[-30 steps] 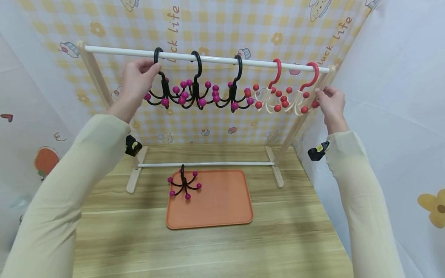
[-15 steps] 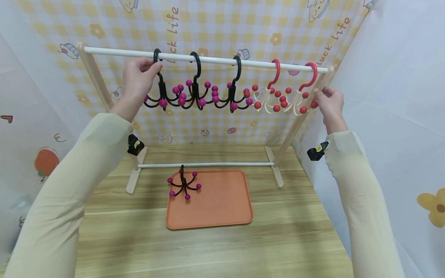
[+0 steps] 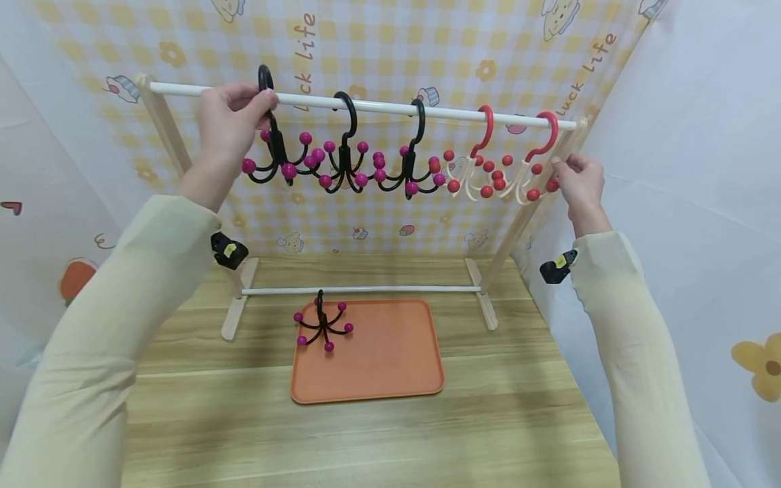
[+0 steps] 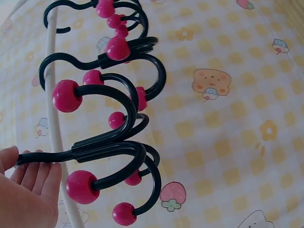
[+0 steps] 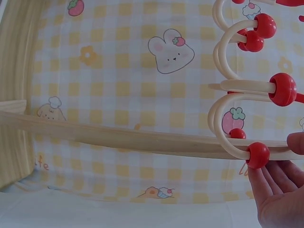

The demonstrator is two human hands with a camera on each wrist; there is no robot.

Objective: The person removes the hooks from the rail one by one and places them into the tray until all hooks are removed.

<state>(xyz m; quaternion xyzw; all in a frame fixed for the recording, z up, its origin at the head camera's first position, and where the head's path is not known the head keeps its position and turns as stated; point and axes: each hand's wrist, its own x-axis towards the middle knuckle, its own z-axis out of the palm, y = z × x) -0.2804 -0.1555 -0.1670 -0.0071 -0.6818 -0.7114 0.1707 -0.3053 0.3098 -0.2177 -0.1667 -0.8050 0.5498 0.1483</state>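
At the left of the white top rail, my left hand pinches the hook of a black hanger with magenta ball tips. Its hook rises above the rail in the head view; the left wrist view shows its stem crossing in front of the rail, the hook end hidden by the fingers. At the right end, my right hand holds the wooden post of the rack between thumb and fingers, close to a red ball of a cream hanger with a red hook.
Along the rail hang two more black hangers, a middle one and another, and a second cream hanger. One black hanger lies on the orange tray on the wooden table, before the lower bar.
My left hand has risen and shifted left, lifting the leftmost black hanger so that its hook stands higher over the rail. The right hand stays at the post.
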